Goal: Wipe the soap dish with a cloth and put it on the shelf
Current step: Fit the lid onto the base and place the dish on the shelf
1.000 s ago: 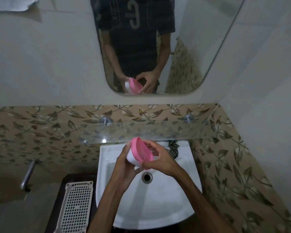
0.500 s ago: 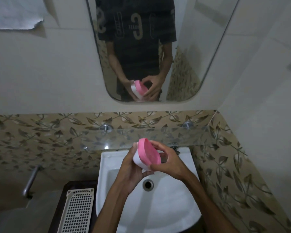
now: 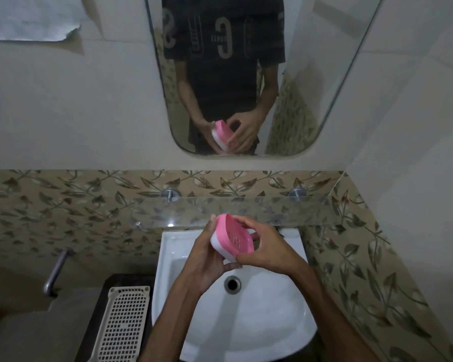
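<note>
I've got the soap dish (image 3: 232,240) up in both hands over the back edge of the white sink (image 3: 267,322), tilted so its pink slotted top faces right and toward me, white base underneath. My left hand (image 3: 207,259) cups it from below and behind, fingers curled round the white base, thumb up along the far end. My right hand (image 3: 266,250) grips the pink rim, fingers curled over the top edge and thumb pinching the near corner. The dish sits just in front of the glass shelf's (image 3: 246,209) front edge, not resting on it. The drain (image 3: 232,284) shows below my wrists. Left of the sink lies a cream perforated tray (image 3: 120,325) on a dark stand. The mirror (image 3: 246,74) above shows the same two-handed hold.
</note>
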Motion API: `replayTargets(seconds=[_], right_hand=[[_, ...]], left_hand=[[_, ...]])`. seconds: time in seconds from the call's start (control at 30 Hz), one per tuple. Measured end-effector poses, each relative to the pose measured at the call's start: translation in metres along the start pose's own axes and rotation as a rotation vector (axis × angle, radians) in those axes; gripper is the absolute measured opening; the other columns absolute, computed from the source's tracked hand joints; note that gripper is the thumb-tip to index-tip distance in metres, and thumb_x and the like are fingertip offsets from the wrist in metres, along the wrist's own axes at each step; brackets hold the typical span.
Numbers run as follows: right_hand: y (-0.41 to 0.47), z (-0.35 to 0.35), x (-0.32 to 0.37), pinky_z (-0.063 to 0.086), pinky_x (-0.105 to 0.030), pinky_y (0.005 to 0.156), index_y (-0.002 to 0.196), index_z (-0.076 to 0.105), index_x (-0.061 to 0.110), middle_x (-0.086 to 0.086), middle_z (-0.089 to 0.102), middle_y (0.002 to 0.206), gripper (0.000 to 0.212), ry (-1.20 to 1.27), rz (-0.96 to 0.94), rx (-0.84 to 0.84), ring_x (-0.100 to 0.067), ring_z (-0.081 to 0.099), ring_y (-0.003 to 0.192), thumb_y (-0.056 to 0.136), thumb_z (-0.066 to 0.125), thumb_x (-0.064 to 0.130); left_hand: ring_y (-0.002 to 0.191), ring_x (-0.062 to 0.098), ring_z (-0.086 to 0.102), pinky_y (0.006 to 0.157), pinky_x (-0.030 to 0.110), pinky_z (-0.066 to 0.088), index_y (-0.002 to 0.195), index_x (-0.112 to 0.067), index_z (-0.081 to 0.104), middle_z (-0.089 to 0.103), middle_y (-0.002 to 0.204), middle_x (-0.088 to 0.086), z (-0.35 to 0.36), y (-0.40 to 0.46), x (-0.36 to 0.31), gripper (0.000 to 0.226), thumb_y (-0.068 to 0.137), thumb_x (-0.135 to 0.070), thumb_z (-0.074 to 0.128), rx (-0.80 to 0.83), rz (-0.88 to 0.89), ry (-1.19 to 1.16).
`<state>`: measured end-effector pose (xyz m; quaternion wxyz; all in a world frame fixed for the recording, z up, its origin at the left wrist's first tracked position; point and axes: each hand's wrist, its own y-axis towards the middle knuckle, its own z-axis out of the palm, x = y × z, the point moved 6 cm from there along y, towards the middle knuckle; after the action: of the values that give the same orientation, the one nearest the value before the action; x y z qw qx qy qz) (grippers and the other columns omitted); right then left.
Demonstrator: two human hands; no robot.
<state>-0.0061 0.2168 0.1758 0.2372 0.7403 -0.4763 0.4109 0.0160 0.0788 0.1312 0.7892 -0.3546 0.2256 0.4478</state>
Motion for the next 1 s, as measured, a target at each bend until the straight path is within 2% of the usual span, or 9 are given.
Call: replayTargets(seconds=[0.17,0.3,0.37,0.5,0.63,0.73,0.83,0.9,1.0], right_hand=[[-0.003,0.0,0.003,0.058,-0.016,0.084,0.138,0.041,0.062,0.04,0.054,0.128,0.088,-0.043,-0.007,-0.004,0.011,0.058,0.116,0.065,0.088,0.052],[-0.007,-0.004,0.01,0.056,-0.014,0.081,0.13,0.039,0.072,0.042,0.055,0.123,0.087,-0.102,-0.019,-0.029,0.012,0.057,0.115,0.064,0.09,0.049],[-0.008,-0.007,0.015,0.058,-0.021,0.087,0.132,0.041,0.066,0.033,0.058,0.125,0.086,-0.134,-0.046,-0.052,0.006,0.059,0.115,0.063,0.091,0.05],[-0.011,-0.009,0.025,0.057,-0.034,0.095,0.143,0.044,0.049,0.026,0.06,0.127,0.093,-0.222,-0.086,-0.09,-0.002,0.058,0.116,0.061,0.088,0.06],[-0.013,-0.012,0.028,0.052,-0.032,0.098,0.145,0.04,0.046,0.03,0.053,0.127,0.096,-0.292,-0.106,-0.117,-0.002,0.053,0.117,0.06,0.082,0.063],[-0.013,-0.009,0.022,0.05,-0.027,0.097,0.145,0.036,0.051,0.042,0.048,0.12,0.095,-0.268,-0.092,-0.098,0.003,0.051,0.117,0.063,0.086,0.053],[-0.012,-0.004,0.017,0.041,-0.015,0.093,0.142,0.034,0.053,0.053,0.041,0.12,0.093,-0.256,-0.079,-0.077,0.017,0.044,0.119,0.065,0.086,0.051],[-0.011,-0.002,0.017,0.041,-0.017,0.093,0.143,0.036,0.051,0.047,0.045,0.123,0.094,-0.262,-0.062,-0.062,0.017,0.044,0.117,0.063,0.083,0.056],[-0.009,0.005,0.019,0.047,-0.03,0.099,0.147,0.037,0.045,0.021,0.053,0.131,0.096,-0.322,-0.059,-0.049,-0.002,0.047,0.121,0.063,0.082,0.055]], left_hand=[[0.128,0.04,0.063,0.112,0.069,0.035,0.131,-0.018,0.07,0.065,0.138,0.023,-0.003,0.0,0.002,0.067,0.09,-0.071,0.063,-0.002,-0.002,0.022],[0.129,0.041,0.062,0.103,0.059,0.047,0.133,-0.015,0.068,0.063,0.14,0.024,-0.001,-0.001,0.002,0.073,0.086,-0.07,0.07,0.004,-0.023,0.004],[0.13,0.042,0.061,0.103,0.059,0.047,0.136,-0.013,0.066,0.062,0.142,0.025,-0.002,0.0,0.001,0.077,0.083,-0.068,0.073,0.007,-0.021,-0.01],[0.13,0.041,0.06,0.115,0.067,0.033,0.137,-0.012,0.065,0.061,0.143,0.025,-0.006,0.001,0.002,0.077,0.081,-0.063,0.078,-0.014,-0.023,-0.038],[0.133,0.043,0.058,0.118,0.069,0.028,0.134,-0.013,0.068,0.062,0.141,0.025,-0.003,0.002,0.004,0.075,0.079,-0.063,0.08,0.008,-0.033,-0.07],[0.134,0.043,0.057,0.12,0.064,0.024,0.137,-0.01,0.065,0.062,0.14,0.025,-0.001,0.002,0.007,0.073,0.085,-0.061,0.075,0.042,-0.049,-0.126],[0.13,0.04,0.057,0.12,0.062,0.023,0.139,-0.009,0.063,0.061,0.141,0.025,-0.001,0.001,0.012,0.075,0.088,-0.063,0.072,0.075,-0.073,-0.172],[0.131,0.04,0.055,0.116,0.06,0.028,0.141,-0.01,0.062,0.059,0.142,0.024,-0.001,-0.001,0.016,0.078,0.087,-0.065,0.072,0.091,-0.086,-0.215],[0.123,0.039,0.064,0.106,0.056,0.048,0.137,-0.006,0.065,0.063,0.137,0.024,0.001,-0.005,0.02,0.077,0.084,-0.061,0.076,0.094,-0.103,-0.377]])
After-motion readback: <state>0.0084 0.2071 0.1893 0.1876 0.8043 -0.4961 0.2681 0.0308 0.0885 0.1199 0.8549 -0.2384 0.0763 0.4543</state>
